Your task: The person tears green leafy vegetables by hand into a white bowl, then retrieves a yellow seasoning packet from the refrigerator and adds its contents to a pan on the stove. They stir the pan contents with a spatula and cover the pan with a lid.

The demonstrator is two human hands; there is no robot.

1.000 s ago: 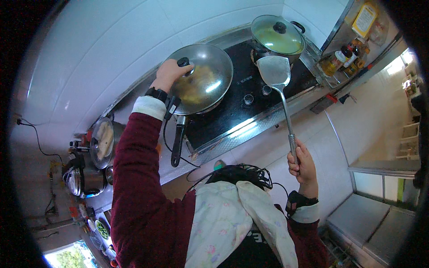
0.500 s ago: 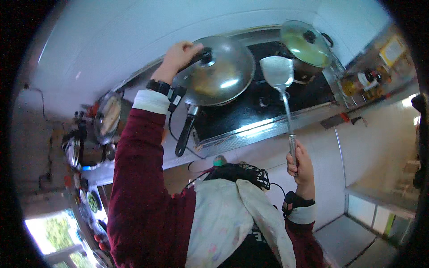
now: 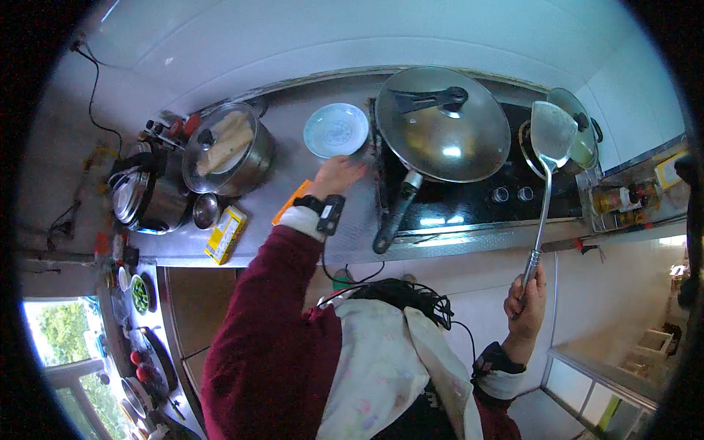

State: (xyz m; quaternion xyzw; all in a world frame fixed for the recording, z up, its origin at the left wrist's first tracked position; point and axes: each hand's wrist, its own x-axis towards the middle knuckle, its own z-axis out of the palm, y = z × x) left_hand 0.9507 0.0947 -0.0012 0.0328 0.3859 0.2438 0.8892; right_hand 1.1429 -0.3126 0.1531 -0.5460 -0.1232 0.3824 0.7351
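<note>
My right hand (image 3: 525, 302) is wrapped round the handle of a metal spatula (image 3: 554, 139), its wide blade raised over the right side of the stove. At the near edge of a white dish (image 3: 336, 130), my left hand (image 3: 339, 176) is empty with its fingers stretched out; whether it touches the dish I cannot tell. A domed glass lid (image 3: 455, 150) with a black knob covers the wok, whose black handle (image 3: 397, 213) points toward me.
On the black stove (image 3: 469, 207) a second lidded pot (image 3: 583, 143) stands at the right. Left on the metal counter are a steamer pot (image 3: 242, 165) with pale food under glass, a rice cooker (image 3: 155, 202), a ladle bowl (image 3: 207, 211) and a yellow box (image 3: 226, 235). Bottles (image 3: 616, 198) stand far right.
My left hand has left the lid's knob and come down beside the dish. The spatula stays in my right hand. The view has swung left, bringing the counter and dish into sight.
</note>
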